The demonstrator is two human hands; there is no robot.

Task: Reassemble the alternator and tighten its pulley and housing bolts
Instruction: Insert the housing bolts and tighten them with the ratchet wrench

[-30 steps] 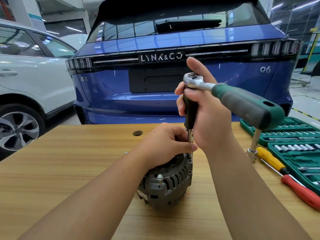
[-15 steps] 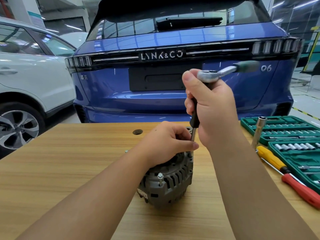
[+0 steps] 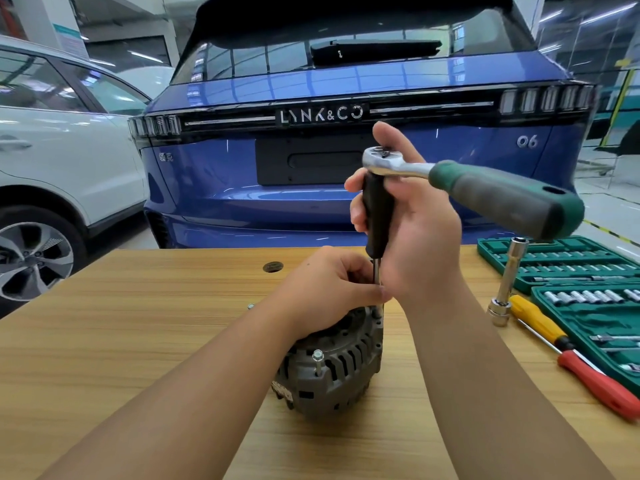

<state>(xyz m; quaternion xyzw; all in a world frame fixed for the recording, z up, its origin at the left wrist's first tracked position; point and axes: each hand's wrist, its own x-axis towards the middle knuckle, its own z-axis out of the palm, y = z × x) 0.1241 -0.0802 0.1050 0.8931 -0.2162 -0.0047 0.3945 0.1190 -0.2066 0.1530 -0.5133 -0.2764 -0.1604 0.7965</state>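
Grey alternator [image 3: 332, 368] sits on the wooden table [image 3: 138, 323], near its middle, one loose bolt [image 3: 317, 356] sticking up from its near-left housing edge. Left hand [image 3: 332, 289] rests on top of the alternator, fingers curled, fingertips pinching the thin metal shaft at the alternator's top right edge. That shaft runs straight up into a black extension handle [image 3: 377, 216], upright above the alternator. Right hand [image 3: 412, 230] grasps the black handle, thumb up behind the ratchet head. Ratchet wrench [image 3: 485, 188] is mounted on top of the handle, green grip pointing right and toward the camera. Right of the alternator: a long socket [image 3: 505, 282] leaning on the green socket case [image 3: 568, 271], a yellow screwdriver [image 3: 536, 320] and a red screwdriver [image 3: 602, 386] beside the case. Behind the alternator, past the table edge, a blue car [image 3: 242, 168]; white car [image 3: 69, 150] to the far left.
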